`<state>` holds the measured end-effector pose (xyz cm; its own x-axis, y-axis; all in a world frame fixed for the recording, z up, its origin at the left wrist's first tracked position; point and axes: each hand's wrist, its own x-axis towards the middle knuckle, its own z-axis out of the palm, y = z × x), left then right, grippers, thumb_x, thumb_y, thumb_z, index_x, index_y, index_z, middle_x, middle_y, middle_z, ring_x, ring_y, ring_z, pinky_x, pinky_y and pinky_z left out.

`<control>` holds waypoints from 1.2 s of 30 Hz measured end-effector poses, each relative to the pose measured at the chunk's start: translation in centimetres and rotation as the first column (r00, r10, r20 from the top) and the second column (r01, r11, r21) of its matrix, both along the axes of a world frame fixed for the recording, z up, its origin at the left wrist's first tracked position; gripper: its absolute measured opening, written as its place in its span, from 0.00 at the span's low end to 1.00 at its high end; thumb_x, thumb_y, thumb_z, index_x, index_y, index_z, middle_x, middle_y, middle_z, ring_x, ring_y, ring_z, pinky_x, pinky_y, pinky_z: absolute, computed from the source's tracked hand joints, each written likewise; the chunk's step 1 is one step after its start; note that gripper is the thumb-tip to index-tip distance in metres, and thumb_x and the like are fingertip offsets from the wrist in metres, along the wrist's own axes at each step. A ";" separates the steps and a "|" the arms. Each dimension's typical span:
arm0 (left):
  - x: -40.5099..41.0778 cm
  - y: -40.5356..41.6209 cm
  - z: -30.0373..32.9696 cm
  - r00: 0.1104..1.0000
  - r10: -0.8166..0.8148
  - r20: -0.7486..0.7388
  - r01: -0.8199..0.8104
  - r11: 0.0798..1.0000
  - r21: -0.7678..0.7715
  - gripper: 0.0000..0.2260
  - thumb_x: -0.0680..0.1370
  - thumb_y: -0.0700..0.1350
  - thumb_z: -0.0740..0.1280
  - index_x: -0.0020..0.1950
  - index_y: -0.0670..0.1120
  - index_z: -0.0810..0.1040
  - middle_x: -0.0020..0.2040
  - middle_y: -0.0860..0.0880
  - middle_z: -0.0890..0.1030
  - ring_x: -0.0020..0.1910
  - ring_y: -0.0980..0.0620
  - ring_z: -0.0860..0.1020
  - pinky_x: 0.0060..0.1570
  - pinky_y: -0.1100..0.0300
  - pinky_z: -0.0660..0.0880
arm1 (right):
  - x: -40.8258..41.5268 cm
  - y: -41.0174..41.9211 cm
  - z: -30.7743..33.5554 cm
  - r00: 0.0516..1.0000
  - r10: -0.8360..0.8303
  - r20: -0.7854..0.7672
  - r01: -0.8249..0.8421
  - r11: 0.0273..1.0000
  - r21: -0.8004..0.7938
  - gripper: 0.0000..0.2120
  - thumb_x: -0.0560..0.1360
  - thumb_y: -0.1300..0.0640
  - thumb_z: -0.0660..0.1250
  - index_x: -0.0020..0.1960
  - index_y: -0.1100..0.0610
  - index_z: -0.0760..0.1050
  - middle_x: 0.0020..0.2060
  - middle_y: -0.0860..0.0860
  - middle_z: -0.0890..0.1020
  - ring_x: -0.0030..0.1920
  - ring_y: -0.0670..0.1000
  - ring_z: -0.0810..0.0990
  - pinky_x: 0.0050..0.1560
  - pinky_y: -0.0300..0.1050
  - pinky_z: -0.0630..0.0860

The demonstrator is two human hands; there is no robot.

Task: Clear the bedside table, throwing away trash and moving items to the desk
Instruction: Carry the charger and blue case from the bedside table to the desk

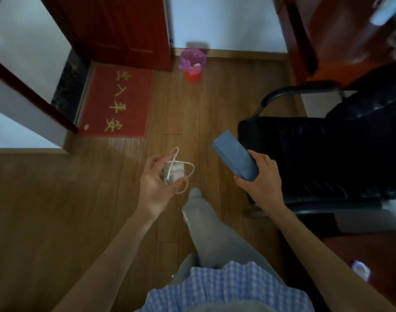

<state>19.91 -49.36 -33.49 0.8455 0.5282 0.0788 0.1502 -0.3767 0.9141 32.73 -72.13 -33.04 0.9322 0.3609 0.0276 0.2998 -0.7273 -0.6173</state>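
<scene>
My left hand [155, 183] grips a white charger [175, 171] with its white cable looped loosely around it. My right hand [258, 176] holds a flat blue box [234, 155] by its near end, the far end tilted up and left. Both hands hover over the wooden floor in front of my body. A red trash bin [192, 64] with a purple liner stands against the far wall, holding some trash. A reddish wooden desk [341, 34] stands at the upper right.
A black office chair [327, 149] sits right of my right hand, in front of the desk. A red doormat [118, 102] with gold characters lies by the dark red door [111, 28]. A wooden surface [372, 255] with a small white item shows at the lower right.
</scene>
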 end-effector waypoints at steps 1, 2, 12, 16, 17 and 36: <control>1.5 1.5 -0.2 1.000 0.002 -0.001 -0.002 1.000 0.004 0.31 0.65 0.44 0.79 0.65 0.56 0.74 0.55 0.48 0.74 0.48 0.64 0.76 0.46 0.74 0.74 | 1.3 1.5 -0.2 1.000 0.004 0.003 -0.004 1.000 0.011 0.35 0.63 0.52 0.76 0.67 0.54 0.68 0.57 0.50 0.75 0.55 0.47 0.69 0.49 0.41 0.67; 3.1 3.0 -0.3 1.000 0.004 -0.004 -0.004 1.000 0.009 0.31 0.65 0.43 0.79 0.65 0.55 0.74 0.55 0.48 0.74 0.48 0.63 0.76 0.46 0.73 0.75 | 2.6 3.0 -0.4 1.000 0.007 0.008 -0.007 1.000 0.018 0.35 0.63 0.53 0.76 0.67 0.54 0.69 0.57 0.50 0.75 0.55 0.47 0.68 0.49 0.41 0.67; 18.4 18.1 1.6 0.999 -0.028 -0.022 0.029 0.997 0.065 0.30 0.64 0.50 0.78 0.64 0.58 0.73 0.54 0.61 0.72 0.49 0.64 0.75 0.45 0.75 0.74 | 16.8 15.2 0.6 0.996 -0.084 -0.037 0.085 0.996 0.034 0.34 0.64 0.50 0.76 0.67 0.53 0.69 0.58 0.49 0.75 0.56 0.45 0.68 0.50 0.41 0.67; 24.0 22.1 2.1 0.999 -0.021 -0.045 0.023 0.999 0.045 0.30 0.64 0.53 0.78 0.64 0.54 0.74 0.56 0.56 0.72 0.51 0.60 0.76 0.46 0.73 0.75 | 22.0 17.9 1.4 0.993 -0.118 -0.033 0.120 0.987 0.102 0.33 0.64 0.52 0.76 0.66 0.54 0.70 0.59 0.50 0.75 0.58 0.47 0.70 0.53 0.44 0.70; 25.7 23.0 2.0 0.998 -0.028 -0.051 0.030 0.999 0.045 0.29 0.64 0.52 0.78 0.64 0.52 0.75 0.57 0.55 0.72 0.52 0.60 0.76 0.47 0.75 0.74 | 23.3 18.5 1.5 0.990 -0.140 -0.024 0.142 0.984 0.108 0.33 0.64 0.53 0.76 0.66 0.54 0.70 0.60 0.50 0.75 0.58 0.46 0.69 0.53 0.43 0.69; 64.8 31.4 3.7 0.803 -0.583 -0.121 0.595 0.788 0.156 0.28 0.65 0.46 0.77 0.63 0.55 0.74 0.58 0.56 0.70 0.52 0.56 0.74 0.41 0.72 0.68 | 43.7 25.9 3.3 0.730 -0.675 0.102 0.676 0.736 0.029 0.36 0.63 0.52 0.77 0.68 0.54 0.68 0.60 0.49 0.74 0.58 0.47 0.69 0.54 0.43 0.67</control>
<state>84.74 -17.99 -29.78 0.9941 -0.0922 0.0570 -0.0994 -0.5652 0.8189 76.45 -46.27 -29.70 0.9223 -0.3628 0.1330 -0.2145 -0.7671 -0.6046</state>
